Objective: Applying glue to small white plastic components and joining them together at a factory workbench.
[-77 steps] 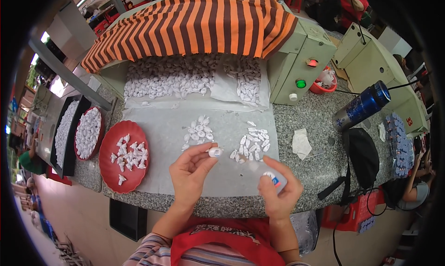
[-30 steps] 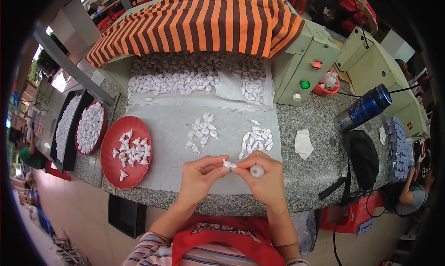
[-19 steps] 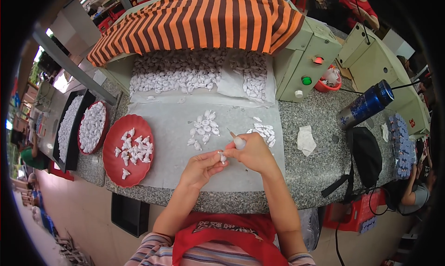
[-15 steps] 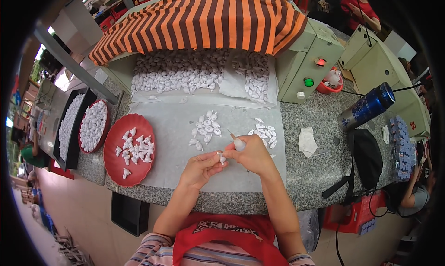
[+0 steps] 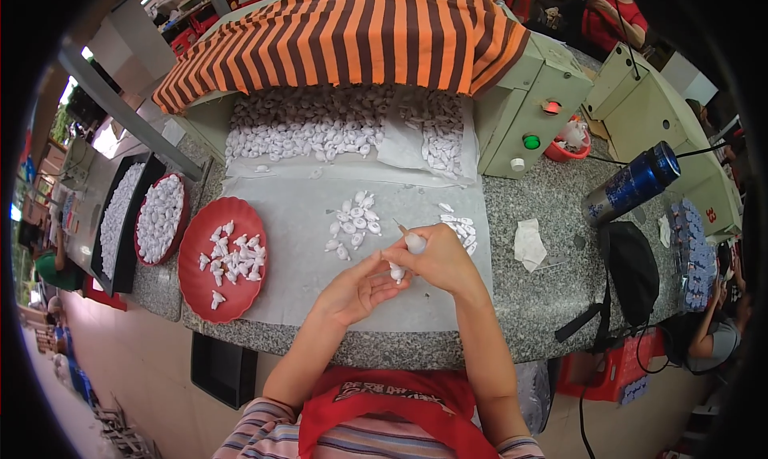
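In the right hand [image 5: 448, 260], the grip wraps a small, whitish, thin-nozzled bottle [image 5: 415, 243]; whether the left hand [image 5: 354, 289] pinches the small, rounded white piece [image 5: 397, 274] between both hands, I cannot tell. Beneath, pale paper [image 5: 292, 299] covers the speckled grey stone counter [image 5: 520, 315].

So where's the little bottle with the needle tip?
In the head view, just right of centre, the bottle is in the right hand; loose white pieces lie on paper to its left.

Soft light covers the worktop [image 5: 512, 299]; bright daylight glares at the left; edges bend, corners go black.
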`<state>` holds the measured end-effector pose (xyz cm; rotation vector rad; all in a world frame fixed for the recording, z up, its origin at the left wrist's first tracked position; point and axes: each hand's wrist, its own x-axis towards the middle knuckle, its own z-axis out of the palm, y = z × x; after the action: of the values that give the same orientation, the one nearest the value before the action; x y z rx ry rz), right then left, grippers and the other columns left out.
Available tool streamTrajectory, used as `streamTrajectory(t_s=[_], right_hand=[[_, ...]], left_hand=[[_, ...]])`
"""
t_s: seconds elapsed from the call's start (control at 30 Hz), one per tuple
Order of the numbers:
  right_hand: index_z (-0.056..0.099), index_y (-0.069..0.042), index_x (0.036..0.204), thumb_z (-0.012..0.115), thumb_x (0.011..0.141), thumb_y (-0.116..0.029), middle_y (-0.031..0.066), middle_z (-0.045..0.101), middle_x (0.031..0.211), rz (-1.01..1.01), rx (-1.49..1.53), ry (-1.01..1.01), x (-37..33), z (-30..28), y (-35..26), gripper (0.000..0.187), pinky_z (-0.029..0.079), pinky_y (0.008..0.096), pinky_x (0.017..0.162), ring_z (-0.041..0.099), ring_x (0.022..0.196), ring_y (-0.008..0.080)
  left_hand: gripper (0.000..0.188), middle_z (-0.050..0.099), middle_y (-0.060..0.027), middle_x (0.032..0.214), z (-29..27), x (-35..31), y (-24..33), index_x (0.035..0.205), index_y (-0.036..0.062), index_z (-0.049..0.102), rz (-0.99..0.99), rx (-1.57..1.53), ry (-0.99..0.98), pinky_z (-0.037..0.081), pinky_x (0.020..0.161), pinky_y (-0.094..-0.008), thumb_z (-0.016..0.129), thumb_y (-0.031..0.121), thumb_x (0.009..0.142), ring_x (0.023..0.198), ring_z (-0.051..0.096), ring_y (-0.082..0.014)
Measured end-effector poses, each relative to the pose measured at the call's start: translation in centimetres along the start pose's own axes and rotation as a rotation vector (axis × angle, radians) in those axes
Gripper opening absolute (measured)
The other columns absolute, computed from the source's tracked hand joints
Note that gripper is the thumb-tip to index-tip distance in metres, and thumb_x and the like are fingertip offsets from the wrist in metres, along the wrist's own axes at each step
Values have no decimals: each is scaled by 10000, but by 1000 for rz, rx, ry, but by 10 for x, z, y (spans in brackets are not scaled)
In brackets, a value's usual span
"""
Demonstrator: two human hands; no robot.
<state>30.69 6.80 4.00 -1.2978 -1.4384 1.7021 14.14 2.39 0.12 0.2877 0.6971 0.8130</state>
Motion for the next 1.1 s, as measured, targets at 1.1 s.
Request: streamTrajectory(t_s=[1.1], right_hand=[[649,-48,842,683,698,-113,71,608,776,-354,-608,899,-34,-38,65,162,462,331,671,595,749,252]], left_hand=[[433,481,-190,1130,3,-15,-1,1145,-95,414,200,-281,93,454,934,-329,553,204,863,1087,490,-306]])
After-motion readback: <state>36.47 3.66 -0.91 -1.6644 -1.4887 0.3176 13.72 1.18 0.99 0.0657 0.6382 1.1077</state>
